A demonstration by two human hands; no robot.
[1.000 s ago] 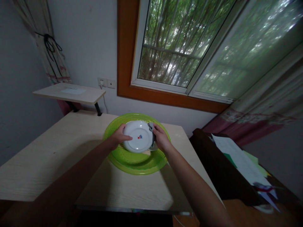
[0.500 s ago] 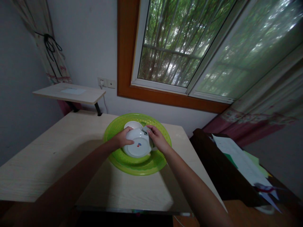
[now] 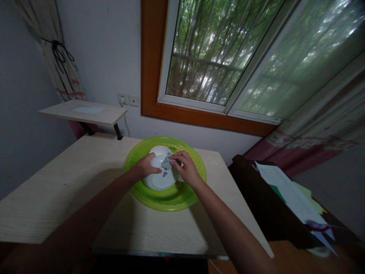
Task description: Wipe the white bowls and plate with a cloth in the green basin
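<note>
Over a green plastic basin (image 3: 168, 207), my left hand (image 3: 146, 166) grips a white bowl (image 3: 163, 182) by its left side. The bowl is tilted with its underside towards me, and a small red and blue mark shows on it. My right hand (image 3: 184, 167) pinches a grey cloth (image 3: 167, 162) and presses it against the upper part of the bowl's underside. Behind it in the basin lies another white bowl (image 3: 160, 150), partly covered by the held one. Other white ware at the right of the held bowl is mostly hidden by my right hand.
The basin stands on a pale wooden table (image 3: 57, 190). A small raised shelf (image 3: 85, 112) with a paper on it is at the back left. Beyond the table's right edge is a dark piece of furniture (image 3: 256, 190) with papers. The window (image 3: 211, 57) is behind.
My right hand has moved a little left with the cloth, from the bowl's upper right edge onto its underside. The bowl has shifted slightly left and tilted.
</note>
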